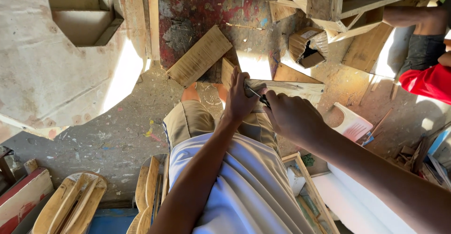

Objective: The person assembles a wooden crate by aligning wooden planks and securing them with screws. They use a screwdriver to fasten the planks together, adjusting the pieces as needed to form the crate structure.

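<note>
Over the lap of a seated person, pale wooden board [286,88] lying across the knees, left hand [238,98] pressing fingers closed on its near end, right hand [291,116] gripping a small dark tool [257,95] against it, ridged plank [199,55] on the floor beyond, cardboard box [307,46] farther right.

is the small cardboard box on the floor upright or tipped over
Tipped over: the cardboard box lies on its side on the floor, its dark open mouth facing sideways.
</note>
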